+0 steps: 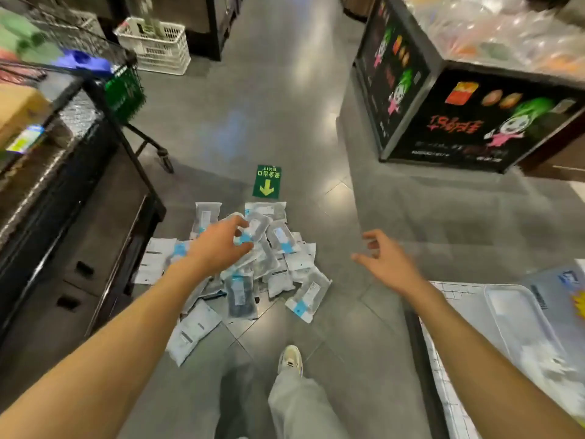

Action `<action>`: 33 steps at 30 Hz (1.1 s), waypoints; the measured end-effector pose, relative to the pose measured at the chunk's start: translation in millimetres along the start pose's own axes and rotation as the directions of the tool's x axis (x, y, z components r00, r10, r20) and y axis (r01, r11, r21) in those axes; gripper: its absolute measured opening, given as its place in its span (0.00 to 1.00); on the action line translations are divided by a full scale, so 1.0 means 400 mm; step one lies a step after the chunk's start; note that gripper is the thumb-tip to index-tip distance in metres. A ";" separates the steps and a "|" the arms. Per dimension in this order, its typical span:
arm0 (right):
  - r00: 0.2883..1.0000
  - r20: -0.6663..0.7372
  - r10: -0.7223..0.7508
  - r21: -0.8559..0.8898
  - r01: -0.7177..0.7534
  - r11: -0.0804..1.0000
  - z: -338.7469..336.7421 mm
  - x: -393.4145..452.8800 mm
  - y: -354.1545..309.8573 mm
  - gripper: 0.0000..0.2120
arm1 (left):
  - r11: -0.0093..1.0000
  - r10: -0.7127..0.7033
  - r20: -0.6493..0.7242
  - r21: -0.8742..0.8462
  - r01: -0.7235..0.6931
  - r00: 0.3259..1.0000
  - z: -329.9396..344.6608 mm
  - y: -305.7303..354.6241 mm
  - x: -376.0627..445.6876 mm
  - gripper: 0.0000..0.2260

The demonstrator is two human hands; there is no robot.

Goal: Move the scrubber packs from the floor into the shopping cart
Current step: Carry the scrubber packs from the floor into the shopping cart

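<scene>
1. The left hand [218, 245] reaches out over the pile. Its fingers curl around one scrubber pack [253, 231] with a blue label — it pinches the near end of that pack.
2. The right hand [384, 259] hangs in the air, off to the right of the pile. Its fingers are spread and a little bent, and it holds nothing. It looks blurry.
3. Under and past the left hand lies the pile of scrubber packs [240, 270] on the grey floor [316, 122]. The packs lie on top of each other in a messy heap.
4. Just past the pile, further out from the left hand, a green exit sticker [267, 182] is stuck to the floor.
5. Far out to the left of the left hand stands the shopping cart [123, 90] — dark wire, with a green part on its front.
6. Below both hands, a pale shoe [289, 359] stands on the floor.
</scene>
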State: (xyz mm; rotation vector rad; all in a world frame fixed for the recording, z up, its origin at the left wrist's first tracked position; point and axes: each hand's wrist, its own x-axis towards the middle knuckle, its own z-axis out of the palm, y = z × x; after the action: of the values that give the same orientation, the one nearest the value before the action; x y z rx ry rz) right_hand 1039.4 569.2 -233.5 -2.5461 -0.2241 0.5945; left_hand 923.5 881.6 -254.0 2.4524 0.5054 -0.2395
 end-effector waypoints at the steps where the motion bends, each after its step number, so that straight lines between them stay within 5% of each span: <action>1: 1.000 0.023 0.015 0.008 -0.015 1.000 0.017 0.055 0.020 0.27 | 1.000 -0.022 0.009 -0.021 0.022 1.000 0.020 -0.008 0.045 0.20; 10: 0.984 0.124 0.130 0.080 -0.141 0.987 0.353 0.578 0.235 0.39 | 0.998 -0.046 0.124 0.044 0.040 0.991 0.353 -0.220 0.528 0.20; 14: 0.978 0.107 0.178 0.171 -0.195 0.966 0.627 0.809 0.412 0.28 | 0.994 0.041 0.133 0.091 -0.053 0.990 0.632 -0.385 0.744 0.20; 23: 0.925 -0.014 0.380 0.418 -0.340 0.843 1.235 1.126 0.927 0.25 | 0.991 0.135 0.113 0.005 -0.136 0.984 1.224 -0.824 1.031 0.18; 26: 0.911 -0.045 0.411 0.483 -0.340 0.807 1.324 1.146 1.024 0.07 | 0.989 0.145 0.084 -0.009 -0.144 0.986 1.300 -0.909 1.043 0.19; 29: 0.888 0.013 0.459 0.630 -0.364 0.686 1.380 1.157 1.080 0.02 | 0.988 0.148 0.009 -0.048 -0.147 0.989 1.315 -0.960 1.022 0.19; 33: 0.821 0.191 0.538 0.735 -0.483 0.476 1.438 1.158 1.084 0.12 | 0.991 0.085 -0.167 -0.091 -0.101 0.982 1.312 -1.017 0.947 0.17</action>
State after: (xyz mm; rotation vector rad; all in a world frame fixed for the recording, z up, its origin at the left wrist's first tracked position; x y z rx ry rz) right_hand 1209.6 577.3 -1072.8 -1.7301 0.7295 0.6335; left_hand 1075.1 976.7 -997.1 2.4022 0.4583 0.0245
